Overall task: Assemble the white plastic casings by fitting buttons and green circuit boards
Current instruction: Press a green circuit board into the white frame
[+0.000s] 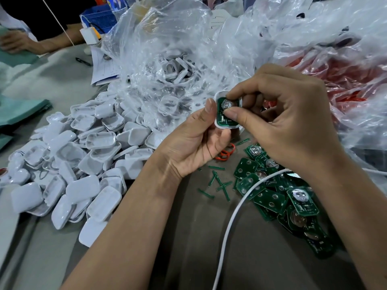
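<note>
Left hand (196, 139) cradles the white casing (219, 124) above the counter (167, 237), its grip steadying the shell. Right hand (289, 122) pinches the green circuit board (225, 113) into it, likely seating it. Spare boards (272, 197) lie below the casing, within reach.

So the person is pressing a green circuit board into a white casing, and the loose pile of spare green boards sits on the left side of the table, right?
Not quite. The head view shows the spare green boards piled on the right, under the right hand; the left side holds the heap of white casings. The rest stands: both hands, left hand included, hold a white casing with a green circuit board in it.
</note>
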Demonstrator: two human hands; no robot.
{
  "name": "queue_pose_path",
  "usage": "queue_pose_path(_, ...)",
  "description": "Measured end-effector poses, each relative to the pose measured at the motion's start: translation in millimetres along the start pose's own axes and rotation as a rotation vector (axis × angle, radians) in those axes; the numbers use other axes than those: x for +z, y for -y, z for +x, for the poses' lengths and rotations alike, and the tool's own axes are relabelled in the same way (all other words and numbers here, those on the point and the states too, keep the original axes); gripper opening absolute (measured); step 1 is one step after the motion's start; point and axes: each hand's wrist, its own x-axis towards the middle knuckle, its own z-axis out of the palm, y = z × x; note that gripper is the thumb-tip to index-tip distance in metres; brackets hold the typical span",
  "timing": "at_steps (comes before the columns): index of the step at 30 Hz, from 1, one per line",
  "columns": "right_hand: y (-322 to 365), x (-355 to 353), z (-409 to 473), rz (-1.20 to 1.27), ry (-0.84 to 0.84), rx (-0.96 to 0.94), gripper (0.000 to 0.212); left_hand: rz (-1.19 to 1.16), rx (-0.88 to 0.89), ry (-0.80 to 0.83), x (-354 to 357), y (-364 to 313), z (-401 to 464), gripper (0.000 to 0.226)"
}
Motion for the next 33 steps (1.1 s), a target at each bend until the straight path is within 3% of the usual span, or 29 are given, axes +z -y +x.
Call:
queue_pose_path(3,-2,1,0,-0.003,-0.006,0.020,0.016,0.008,-0.013,-0.008,0,0,1,0.083)
queue_pose_path(7,-2,2,-1,0.097,-0.046,0.096,0.024,0.070,0.020,0.039,-4,0,3,0.059)
queue_pose_path(10,-4,-1,0,0.169,-0.133,0.187,0.021,0.028,0.059,0.073,-8,-4,4,0.064)
queue_pose_path(12,-11,-4,0,0.087,-0.154,0.263,0.014,-0.003,0.109,0.052,-10,-7,5,0.066)
queue_pose_path(17,-26,0,-4,-0.235,0.247,0.423,0.009,-0.091,0.218,-0.058,-6,-11,4,0.046)
queue_pose_path(19,-27,3,-6,-0.298,0.302,0.443,0.006,-0.141,0.245,-0.082,-4,-13,4,0.048)
queue_pose_path(23,-27,9,-4,-0.351,0.232,0.362,0.008,-0.167,0.323,-0.132,-5,-18,3,0.057)
queue_pose_path(26,-25,12,-5,-0.342,0.193,0.327,0.011,-0.216,0.350,-0.140,-3,-21,-1,0.041)
queue_pose_path(30,-29,0,-2,-0.349,-0.094,0.448,0.014,-0.254,0.383,-0.115,-5,-25,-5,0.044)
queue_pose_path(33,-34,-8,0,-0.384,-0.189,0.544,0.018,-0.219,0.382,-0.123,-6,-26,-4,0.049)
